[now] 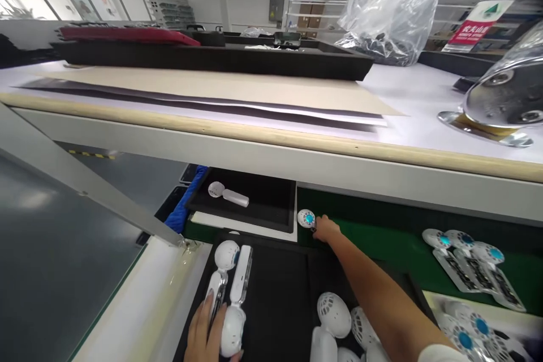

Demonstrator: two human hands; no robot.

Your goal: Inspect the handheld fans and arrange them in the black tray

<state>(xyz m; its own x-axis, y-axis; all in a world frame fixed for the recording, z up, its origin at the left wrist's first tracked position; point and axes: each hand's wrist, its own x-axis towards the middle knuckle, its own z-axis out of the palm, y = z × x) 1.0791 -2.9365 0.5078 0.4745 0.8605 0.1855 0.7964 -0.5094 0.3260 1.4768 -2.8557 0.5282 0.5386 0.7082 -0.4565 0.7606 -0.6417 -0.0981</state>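
My left hand (206, 331) reaches in at the bottom, its fingers closed around the handle of a white handheld fan (226, 255) on a black tray (278, 294). A second white handheld fan (232, 331) lies right beside it, head toward me, touching my fingers. My right hand (326, 229) is stretched far forward over the green surface (365, 220). It grips another handheld fan (305, 218), whose round head with a blue centre shows left of my fingers; the handle is mostly hidden by the hand.
One white fan (229, 194) lies on a farther black tray (271, 203). Several white fans (334, 317) are piled below my right forearm. Open-handled fans (475, 260) lie at the right. A shelf edge (271, 138) crosses above my hands; a slanted white post (85, 181) stands left.
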